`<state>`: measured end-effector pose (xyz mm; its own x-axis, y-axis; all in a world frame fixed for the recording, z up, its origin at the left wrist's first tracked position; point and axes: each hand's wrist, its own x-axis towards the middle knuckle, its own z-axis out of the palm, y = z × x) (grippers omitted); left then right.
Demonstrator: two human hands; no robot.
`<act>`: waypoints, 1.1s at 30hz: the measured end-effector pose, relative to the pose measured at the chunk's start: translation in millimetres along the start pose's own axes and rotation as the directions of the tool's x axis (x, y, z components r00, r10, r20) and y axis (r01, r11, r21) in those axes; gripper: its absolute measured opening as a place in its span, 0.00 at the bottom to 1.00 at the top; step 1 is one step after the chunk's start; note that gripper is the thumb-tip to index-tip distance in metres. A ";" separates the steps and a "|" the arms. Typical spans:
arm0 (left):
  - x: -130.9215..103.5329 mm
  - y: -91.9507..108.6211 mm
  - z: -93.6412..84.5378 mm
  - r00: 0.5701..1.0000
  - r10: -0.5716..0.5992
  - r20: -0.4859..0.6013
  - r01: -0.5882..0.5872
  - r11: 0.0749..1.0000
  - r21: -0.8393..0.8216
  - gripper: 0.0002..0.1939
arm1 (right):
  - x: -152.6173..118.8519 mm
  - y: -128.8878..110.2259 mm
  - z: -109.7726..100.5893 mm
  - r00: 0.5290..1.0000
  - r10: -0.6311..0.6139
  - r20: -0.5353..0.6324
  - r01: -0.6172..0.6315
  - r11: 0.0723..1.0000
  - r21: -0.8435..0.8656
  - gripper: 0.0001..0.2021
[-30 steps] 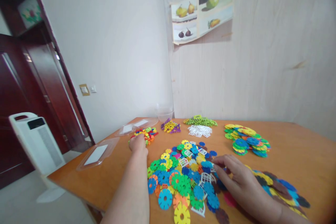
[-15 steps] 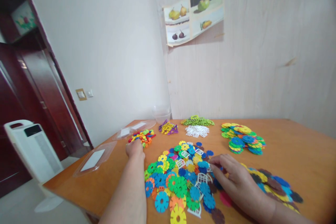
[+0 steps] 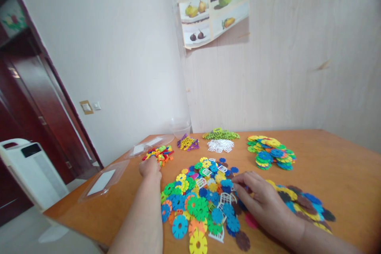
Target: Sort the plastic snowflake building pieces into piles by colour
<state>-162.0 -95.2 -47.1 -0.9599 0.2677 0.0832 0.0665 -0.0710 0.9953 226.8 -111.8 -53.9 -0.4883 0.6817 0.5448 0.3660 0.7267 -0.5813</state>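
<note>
My left hand [image 3: 150,166] reaches to the near edge of a heap of small red, yellow, green and orange plastic pieces [image 3: 163,156]. Its fingers are bent down out of sight behind the back of the hand. My right hand [image 3: 263,200] is at the right side of a spread pile of notched plastic discs [image 3: 199,208]. Thumb and forefinger come together at the edge of a blue notched disc [image 3: 226,183], pinching it. Among the discs lie white plastic window pieces [image 3: 226,198] and small orange pieces.
Sorted heaps stand farther back: purple and yellow pieces [image 3: 188,143], white window pieces [image 3: 220,145], green pieces [image 3: 220,135] and stacked discs [image 3: 269,152]. More discs [image 3: 306,206] lie right of my right hand. Clear plastic lids [image 3: 102,180] and a clear tub [image 3: 181,127] are at left.
The whole view has shifted slightly, so everything sits a little farther left. Both hands keep nearly the same places beside their heaps.
</note>
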 end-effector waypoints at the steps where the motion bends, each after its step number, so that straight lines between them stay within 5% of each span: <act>1: -2.1 1.3 0.5 1.000 0.004 -0.018 -0.004 1.000 0.005 0.07 | 0.1 -0.2 0.1 1.000 -0.001 -0.002 0.001 1.000 -0.001 0.10; 6: -16.5 10.9 4.6 0.998 0.041 0.042 -0.043 0.997 0.062 0.05 | 0.8 -0.4 0.2 1.000 -0.013 -0.005 0.012 1.000 -0.022 0.09; 9: -28.1 17.9 6.8 0.977 0.027 0.211 -0.053 0.991 0.119 0.03 | 1.1 -0.1 0.5 1.000 -0.013 -0.003 0.013 1.000 -0.027 0.09; 12: -42.3 25.2 7.4 0.907 0.004 0.421 -0.085 0.981 0.174 0.05 | 1.0 -0.3 0.9 1.000 -0.010 -0.001 0.010 1.000 -0.023 0.09; 17: -67.8 37.0 6.9 0.723 0.006 0.691 -0.200 0.959 0.201 0.07 | 0.4 -1.8 2.3 1.000 -0.009 0.025 0.009 1.000 -0.012 0.09; 23: -95.8 48.4 3.4 0.306 -0.057 0.950 -0.441 0.876 0.195 0.15 | 0.4 -4.9 3.7 0.999 -0.016 0.034 0.016 1.000 -0.005 0.08; 26: -107.3 52.3 2.3 0.153 -0.121 0.981 -0.507 0.842 0.183 0.16 | 0.9 -6.5 4.2 0.999 -0.017 0.030 0.017 1.000 0.005 0.08; 29: -114.7 53.4 2.6 0.061 -0.138 0.989 -0.559 0.816 0.148 0.16 | 1.0 -6.2 5.7 0.999 -0.021 0.029 0.021 1.000 0.008 0.08; 33: -116.5 50.6 4.4 0.032 -0.108 0.994 -0.602 0.791 0.105 0.15 | 0.6 -5.1 7.5 0.999 -0.021 0.024 0.021 1.000 -0.001 0.07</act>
<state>-45.6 -125.8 -6.3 0.2331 0.9709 -0.0552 0.6594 -0.1161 0.7428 218.7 -115.7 -55.2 -0.5147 0.6639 0.5425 0.3566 0.7412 -0.5687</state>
